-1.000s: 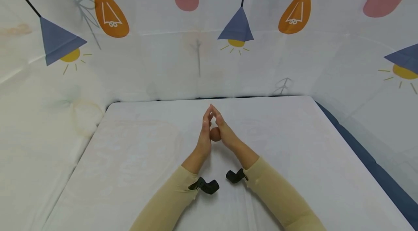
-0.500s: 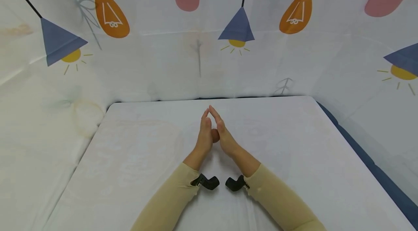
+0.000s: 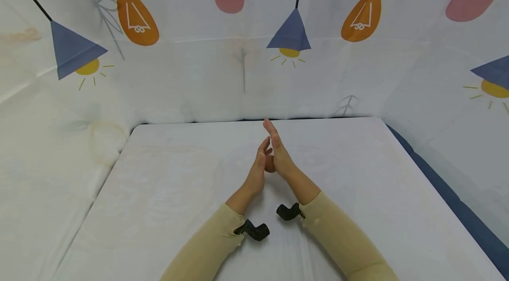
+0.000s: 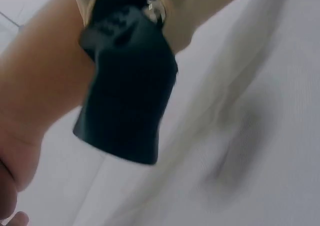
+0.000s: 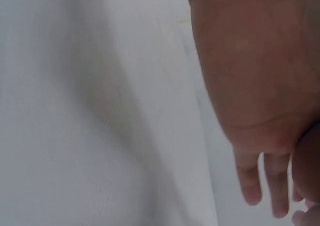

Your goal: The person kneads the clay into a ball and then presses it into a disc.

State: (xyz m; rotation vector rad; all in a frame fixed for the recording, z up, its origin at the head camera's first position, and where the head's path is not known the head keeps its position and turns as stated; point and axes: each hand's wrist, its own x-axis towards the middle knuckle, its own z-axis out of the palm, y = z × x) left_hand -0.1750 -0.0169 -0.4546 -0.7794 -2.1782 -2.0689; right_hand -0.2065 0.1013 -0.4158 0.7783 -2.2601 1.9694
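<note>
Head view, brown ball (image 3: 270, 164) mostly hidden, pressed between palms

**Small brown ball pressed between two palms**

A small, rounded, reddish-brown ball (image 3: 270, 164) sits low between the palms of the left hand (image 3: 260, 162) and the right hand (image 3: 280, 155), above the middle of the white counter (image 3: 358, 184). Only a sliver of it shows in the gap near the heels of the hands; the rest is hidden, so its full shape and surface cannot be told. Both palms touch it with straight fingers. The right hand stands further forward than the left.
</note>
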